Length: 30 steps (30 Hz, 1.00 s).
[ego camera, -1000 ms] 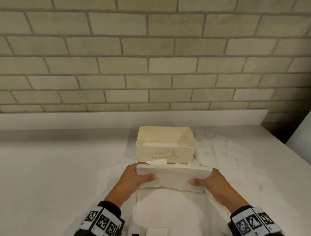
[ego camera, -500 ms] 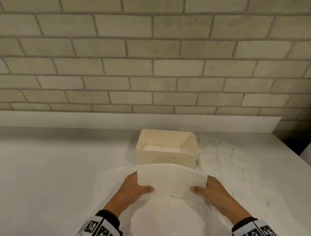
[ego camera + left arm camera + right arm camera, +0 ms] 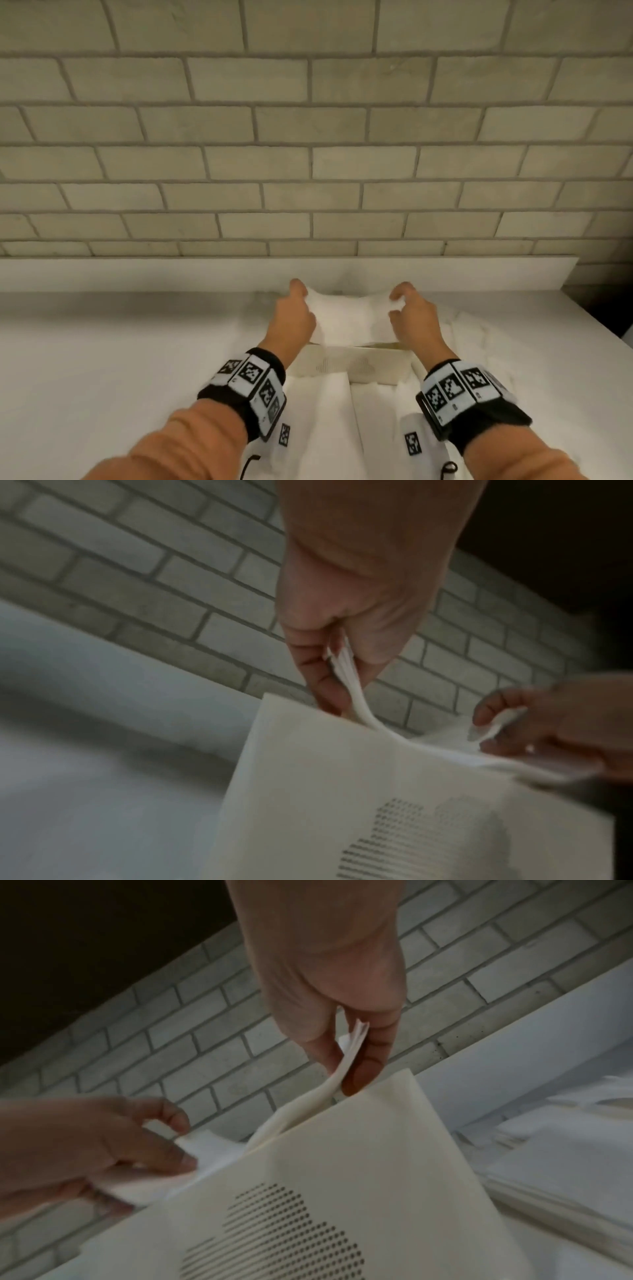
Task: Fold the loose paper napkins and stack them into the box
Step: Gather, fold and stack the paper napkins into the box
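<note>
two hands over box (image 3: 356, 368) | white counter (image 3: 102, 342) | brick wall (image 3: 308, 137)

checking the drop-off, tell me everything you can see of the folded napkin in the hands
The folded napkin is white, soft paper in several layers, its edges fanned. The left hand pinches one end and the right hand the other; the middle sags between them into the top of the cream box. Whether it touches anything inside is hidden.
</note>
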Each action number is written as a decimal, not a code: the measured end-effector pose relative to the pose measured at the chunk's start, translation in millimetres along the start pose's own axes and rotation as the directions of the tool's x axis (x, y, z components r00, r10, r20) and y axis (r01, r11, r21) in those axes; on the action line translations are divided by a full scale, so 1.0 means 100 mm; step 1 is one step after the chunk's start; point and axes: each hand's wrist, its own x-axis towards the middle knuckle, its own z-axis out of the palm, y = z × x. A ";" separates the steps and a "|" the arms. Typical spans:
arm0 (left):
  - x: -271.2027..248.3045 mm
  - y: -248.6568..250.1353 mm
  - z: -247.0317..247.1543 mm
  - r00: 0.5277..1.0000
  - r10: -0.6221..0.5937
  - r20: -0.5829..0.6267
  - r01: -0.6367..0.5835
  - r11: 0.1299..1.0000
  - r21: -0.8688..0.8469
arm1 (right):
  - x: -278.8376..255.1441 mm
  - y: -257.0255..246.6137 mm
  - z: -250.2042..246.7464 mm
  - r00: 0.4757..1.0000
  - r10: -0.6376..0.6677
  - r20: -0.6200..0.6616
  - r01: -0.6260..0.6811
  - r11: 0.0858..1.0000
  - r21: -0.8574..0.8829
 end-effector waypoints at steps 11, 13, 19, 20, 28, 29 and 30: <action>0.43 -0.05 0.30 0.919 -0.077 0.386 -0.253 0.634 0.730 | 0.39 -0.04 0.34 0.935 0.127 0.331 0.158 0.688 -0.708; 0.45 -0.02 0.31 0.912 -0.133 0.389 -0.217 0.649 0.729 | 0.41 -0.04 0.40 0.912 0.124 0.392 0.252 0.585 -0.771; 0.51 -0.07 0.42 0.883 -0.183 0.432 -0.290 0.511 0.809 | 0.46 0.01 0.58 0.808 0.303 0.505 0.331 0.476 -0.815; 0.50 -0.07 0.43 0.890 -0.165 0.425 -0.298 0.495 0.816 | 0.46 0.02 0.59 0.797 0.312 0.516 0.336 0.481 -0.810; 0.24 0.04 -0.16 0.955 0.063 0.291 -0.217 0.819 0.532 | 0.16 -0.39 0.15 0.936 0.115 0.333 0.099 0.823 -0.560; 0.13 0.03 -0.31 0.962 0.067 0.266 -0.192 0.858 0.476 | 0.05 -0.46 0.02 0.947 0.073 0.312 0.088 0.877 -0.472; 0.01 0.00 -0.46 0.969 0.059 0.241 -0.163 0.884 0.439 | -0.07 -0.51 -0.09 0.957 0.033 0.287 0.079 0.926 -0.368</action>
